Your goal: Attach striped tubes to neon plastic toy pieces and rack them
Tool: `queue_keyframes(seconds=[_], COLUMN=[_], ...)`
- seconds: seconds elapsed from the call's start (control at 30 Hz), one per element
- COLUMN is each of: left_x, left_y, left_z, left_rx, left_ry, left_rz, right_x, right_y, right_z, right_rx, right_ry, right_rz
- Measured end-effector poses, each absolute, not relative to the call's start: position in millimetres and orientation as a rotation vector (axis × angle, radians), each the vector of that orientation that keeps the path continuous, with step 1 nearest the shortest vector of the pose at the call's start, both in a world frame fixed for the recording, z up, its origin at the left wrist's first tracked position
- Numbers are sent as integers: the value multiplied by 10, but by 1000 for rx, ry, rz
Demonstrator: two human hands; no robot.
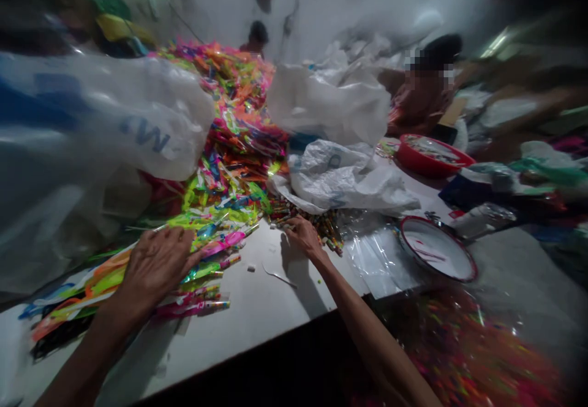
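Note:
My left hand [154, 265] lies palm down on a row of bright plastic strips [206, 272] spread on the white table [257, 309], fingers bent over them. My right hand [303, 235] reaches forward to a heap of small coloured pieces [321, 223] at the foot of a white plastic bag [340, 177]; its fingertips are pinched into the heap, and what they hold is too small to make out. A tall pile of coloured strips [234, 119] rises behind both hands.
A large white sack [114, 119] bulges at the left. A white dish with a red rim [436, 247] and clear plastic sheets [376, 254] lie to the right, a red bowl [432, 155] farther back. Another person [427, 88] sits across the table.

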State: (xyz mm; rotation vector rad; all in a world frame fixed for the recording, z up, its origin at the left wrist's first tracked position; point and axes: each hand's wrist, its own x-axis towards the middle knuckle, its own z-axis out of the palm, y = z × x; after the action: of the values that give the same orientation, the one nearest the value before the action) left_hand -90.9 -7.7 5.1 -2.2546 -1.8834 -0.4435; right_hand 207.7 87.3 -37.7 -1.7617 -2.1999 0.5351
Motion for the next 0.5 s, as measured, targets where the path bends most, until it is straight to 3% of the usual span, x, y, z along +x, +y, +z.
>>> queue_keyframes(seconds=[0.1, 0.37, 0.5], left_x=[-886, -189, -185], left_y=[311, 1250, 1395], left_z=[41, -598, -709], left_rx=[-2229, -2512, -2579], left_ry=[-1840, -1848, -1783], left_rz=[-387, -257, -278], right_x=[1993, 1905, 1952], right_y=[1152, 1349, 1411], right_z=[-432, -531, -545], right_rx=[-1832, -1804, -1819], right_ry=[-2488, -2680, -2679], right_rz=[249, 183, 206])
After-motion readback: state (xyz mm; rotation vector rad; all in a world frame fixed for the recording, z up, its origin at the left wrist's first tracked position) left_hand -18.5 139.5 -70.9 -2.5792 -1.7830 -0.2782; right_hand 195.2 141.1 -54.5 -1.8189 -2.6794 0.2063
